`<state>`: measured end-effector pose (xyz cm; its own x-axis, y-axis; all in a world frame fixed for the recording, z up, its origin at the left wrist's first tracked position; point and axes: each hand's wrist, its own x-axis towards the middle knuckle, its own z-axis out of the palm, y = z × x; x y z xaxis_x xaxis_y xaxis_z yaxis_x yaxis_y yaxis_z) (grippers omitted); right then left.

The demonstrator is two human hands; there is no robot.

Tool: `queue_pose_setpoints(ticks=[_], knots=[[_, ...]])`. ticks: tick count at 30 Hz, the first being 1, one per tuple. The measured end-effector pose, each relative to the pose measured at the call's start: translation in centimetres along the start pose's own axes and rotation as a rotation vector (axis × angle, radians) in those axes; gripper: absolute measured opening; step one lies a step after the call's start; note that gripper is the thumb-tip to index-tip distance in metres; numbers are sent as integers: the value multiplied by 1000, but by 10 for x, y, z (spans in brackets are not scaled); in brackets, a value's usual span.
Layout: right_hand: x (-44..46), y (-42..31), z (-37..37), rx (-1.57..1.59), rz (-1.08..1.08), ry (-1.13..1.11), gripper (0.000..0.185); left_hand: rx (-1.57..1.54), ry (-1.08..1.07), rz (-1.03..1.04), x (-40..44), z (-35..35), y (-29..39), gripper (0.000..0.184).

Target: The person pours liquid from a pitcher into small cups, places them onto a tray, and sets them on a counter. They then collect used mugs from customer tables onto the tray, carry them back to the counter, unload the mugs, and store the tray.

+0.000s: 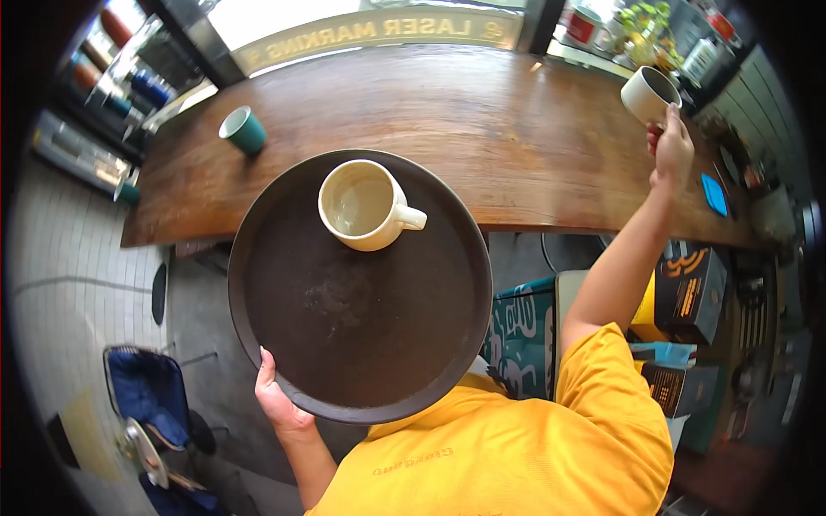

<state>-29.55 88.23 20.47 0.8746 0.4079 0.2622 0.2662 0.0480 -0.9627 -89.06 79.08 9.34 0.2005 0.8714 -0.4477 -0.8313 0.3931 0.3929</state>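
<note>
The tray (366,344) is round and dark brown, with a low raised rim and pale, smudgy scuffs around its middle. It is held level or nearly so at the near side of the table (413,103), its far part overlapping the wooden top in view. On its far part stands a cream mug (358,206), upright, glossy, its handle pointing right; faint marks show inside, and the rest of the tray's surface is bare. The left hand (282,404) grips the tray at the near left rim, thumb up along the edge and palm beneath; the other fingers are mostly hidden under it. The left forearm comes up from the near side. The right arm is stretched far out to the right, bent slightly at the elbow, and the right hand (673,148) is closed on the handle side of a pale cup (647,95), with its fingers curled. That cup is darker inside, its mouth tilted to the far right; whether its base touches the table cannot be told. A green cup (243,131) stands at the table's far left, and a blue object (714,194) lies on the right, near the right hand.
</note>
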Motion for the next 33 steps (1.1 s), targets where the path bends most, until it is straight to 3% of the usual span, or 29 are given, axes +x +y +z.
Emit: queue_pose_setpoints(ticks=[7,10,15,19,21,22,25,28,30,33], knots=[[-107,-45,49,351,71,-451,25,-116,120,275,-66,-57,-5,42],[-150,-41,81,434,122,-696,28,-112,247,438,-93,-96,0,36],[-258,-31,140,418,182,-872,32,-217,426,623,-121,-152,1,35],[-368,-26,181,388,327,-1203,31,-239,498,735,-166,-210,44,35],[-426,-25,201,360,374,-1281,30,-260,566,785,-186,-236,67,35],[-417,-5,195,360,354,-1325,30,-288,520,809,-170,-243,40,35],[-497,26,238,374,543,-1394,32,-307,526,843,-197,-280,80,36],[-570,69,285,265,553,-1468,34,-322,515,853,-210,-309,124,38],[-581,109,307,224,523,-1528,34,-319,404,857,-197,-331,112,41],[-644,122,359,139,640,-1542,32,-326,552,887,-196,-337,154,41]])
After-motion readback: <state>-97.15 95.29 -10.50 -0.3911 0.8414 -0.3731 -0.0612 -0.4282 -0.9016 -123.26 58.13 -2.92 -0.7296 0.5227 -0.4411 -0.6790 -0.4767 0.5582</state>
